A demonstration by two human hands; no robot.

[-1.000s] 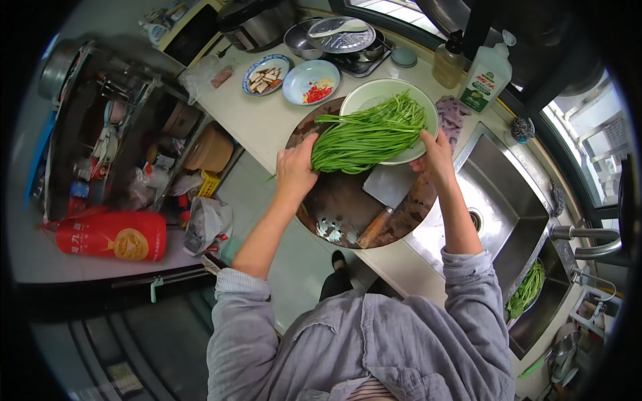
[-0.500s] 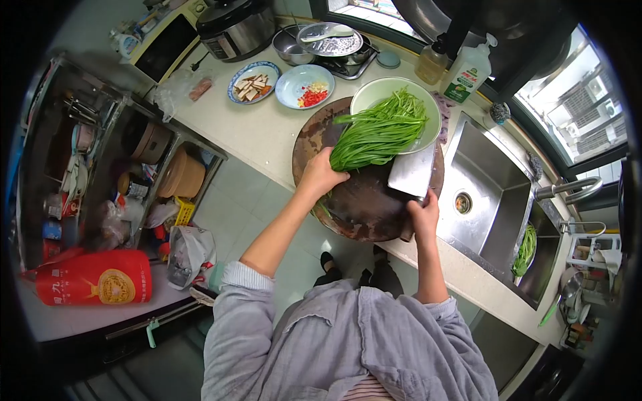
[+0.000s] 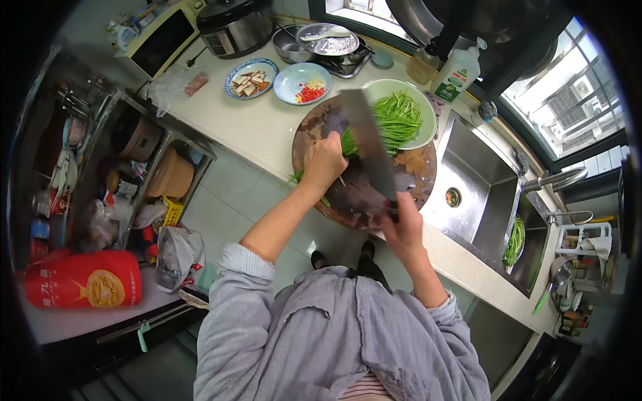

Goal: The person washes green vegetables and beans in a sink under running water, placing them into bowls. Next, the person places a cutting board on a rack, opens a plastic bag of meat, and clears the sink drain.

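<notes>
My left hand [image 3: 326, 159] is closed around the end of a bunch of green stalks [image 3: 396, 127], holding them against the round wooden chopping board [image 3: 416, 172]. In my right hand [image 3: 405, 226] is the dark handle of a cleaver [image 3: 372, 144]. The blade, slightly blurred, stands nearly edge-on above the greens, to the right of my left hand, and hides part of the bunch. Beyond it the stalks reach into a pale green bowl [image 3: 428, 127], which rests at the far right part of the board. A few loose green bits [image 3: 325, 200] lie at the board's near left edge.
On the counter [image 3: 221, 127] are a plate of sliced pieces [image 3: 250, 81] and a blue plate [image 3: 287, 80] with chopped red and pale bits. To the right is a steel sink [image 3: 468, 194], with more greens [image 3: 515, 240] in its second basin. Bottles [image 3: 460, 72] stand by the window.
The cleaver has come up off the board and swung left, turning from flat to nearly edge-on over the greens. My left hand has lowered the bunch and gripped it more tightly.
</notes>
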